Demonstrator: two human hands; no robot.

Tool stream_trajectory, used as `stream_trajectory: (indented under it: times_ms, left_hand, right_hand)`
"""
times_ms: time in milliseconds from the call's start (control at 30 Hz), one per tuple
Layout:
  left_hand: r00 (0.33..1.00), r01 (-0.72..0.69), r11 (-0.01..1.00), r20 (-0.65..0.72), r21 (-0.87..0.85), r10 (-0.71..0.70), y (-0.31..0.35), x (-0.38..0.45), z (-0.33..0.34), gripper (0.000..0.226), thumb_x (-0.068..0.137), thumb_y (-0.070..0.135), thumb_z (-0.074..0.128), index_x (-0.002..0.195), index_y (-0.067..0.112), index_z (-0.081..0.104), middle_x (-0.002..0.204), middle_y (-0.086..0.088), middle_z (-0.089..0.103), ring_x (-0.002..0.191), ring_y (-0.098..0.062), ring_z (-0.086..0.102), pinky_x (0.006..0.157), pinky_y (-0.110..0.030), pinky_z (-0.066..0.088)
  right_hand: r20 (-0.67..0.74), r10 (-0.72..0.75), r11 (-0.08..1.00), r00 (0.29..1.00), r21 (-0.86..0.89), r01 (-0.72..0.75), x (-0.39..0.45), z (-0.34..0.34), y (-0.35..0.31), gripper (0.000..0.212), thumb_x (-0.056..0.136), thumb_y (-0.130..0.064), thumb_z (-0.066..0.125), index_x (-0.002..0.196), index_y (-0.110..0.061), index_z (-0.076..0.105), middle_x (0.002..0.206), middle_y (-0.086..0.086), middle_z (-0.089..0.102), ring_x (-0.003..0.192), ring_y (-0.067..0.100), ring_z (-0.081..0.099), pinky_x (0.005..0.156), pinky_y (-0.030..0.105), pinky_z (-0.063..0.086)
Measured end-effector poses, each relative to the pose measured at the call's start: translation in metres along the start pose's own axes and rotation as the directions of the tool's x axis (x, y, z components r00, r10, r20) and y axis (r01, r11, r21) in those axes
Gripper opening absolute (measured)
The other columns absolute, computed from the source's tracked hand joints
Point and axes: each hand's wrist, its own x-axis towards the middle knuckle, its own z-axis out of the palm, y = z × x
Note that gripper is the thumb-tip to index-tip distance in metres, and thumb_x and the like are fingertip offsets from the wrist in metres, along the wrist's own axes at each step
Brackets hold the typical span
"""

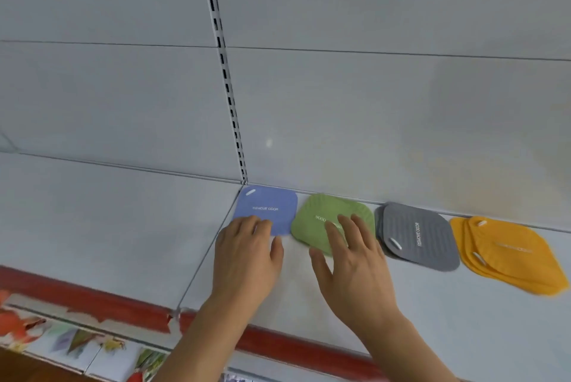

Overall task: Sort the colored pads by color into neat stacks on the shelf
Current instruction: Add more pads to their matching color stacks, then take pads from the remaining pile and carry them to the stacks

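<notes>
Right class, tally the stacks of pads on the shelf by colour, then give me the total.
Blue stack: 1
Green stack: 1
Grey stack: 1
Yellow stack: 1
Total: 4 stacks

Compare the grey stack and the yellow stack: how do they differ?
The grey stack shows two pads, slightly offset; the yellow stack shows at least three, fanned wider. The grey top pad's print runs vertically in the picture; the yellow's runs roughly sideways and is fainter. The yellow lies right of the grey, at the row's right end. Neither is touched by a hand; both lie flat on the shelf.
</notes>
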Motion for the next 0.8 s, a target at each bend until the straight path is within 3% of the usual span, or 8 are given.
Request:
stream_trajectory:
  times_ms: [233, 433, 600, 800]
  left_hand:
    - [0.992, 0.102, 0.995, -0.069, -0.022, -0.103, -0.105, -0.046, -0.030, 0.045, 0.096, 0.043, 0.052, 0.122, 0.014, 0.075, 0.129, -0.009, 0.073, 0.128, -0.035, 0.063, 0.106, -0.055, 0.053]
    - [0.972, 0.209, 0.978, -0.112, 0.011, -0.207, -0.236, -0.098, -0.073, 0.050, 0.097, 0.046, 0.051, 0.128, 0.013, 0.072, 0.136, -0.011, 0.069, 0.133, -0.037, 0.059, 0.109, -0.059, 0.049]
    - [0.940, 0.336, 0.941, -0.079, 0.045, -0.332, -0.345, -0.140, -0.102, 0.059, 0.100, 0.051, 0.036, 0.133, 0.015, 0.068, 0.141, -0.009, 0.066, 0.137, -0.035, 0.054, 0.116, -0.056, 0.042]
    - [0.896, 0.442, 0.896, -0.075, 0.045, -0.438, -0.441, -0.152, -0.119, 0.064, 0.099, 0.053, 0.032, 0.137, 0.016, 0.067, 0.144, -0.009, 0.065, 0.139, -0.033, 0.053, 0.116, -0.054, 0.044]
  right_hand:
    - [0.041, -0.120, 0.993, 0.992, -0.014, 0.121, -0.002, 0.022, -0.109, 0.062, 0.102, -0.056, 0.041, 0.135, -0.008, 0.062, 0.146, 0.019, 0.056, 0.144, 0.040, 0.043, 0.113, 0.054, 0.043]
    - [0.072, -0.225, 0.974, 0.972, 0.011, 0.225, -0.010, 0.056, -0.243, 0.066, 0.102, -0.059, 0.035, 0.138, -0.010, 0.060, 0.149, 0.017, 0.053, 0.148, 0.037, 0.037, 0.117, 0.052, 0.039]
    - [0.138, -0.289, 0.956, 0.947, 0.000, 0.292, -0.009, 0.084, -0.344, 0.073, 0.102, -0.063, 0.026, 0.143, -0.011, 0.056, 0.153, 0.016, 0.050, 0.150, 0.036, 0.034, 0.120, 0.052, 0.036]
    - [0.197, -0.391, 0.917, 0.899, 0.004, 0.398, 0.015, 0.116, -0.440, 0.076, 0.102, -0.065, 0.017, 0.147, -0.014, 0.052, 0.158, 0.014, 0.045, 0.153, 0.035, 0.030, 0.123, 0.050, 0.031]
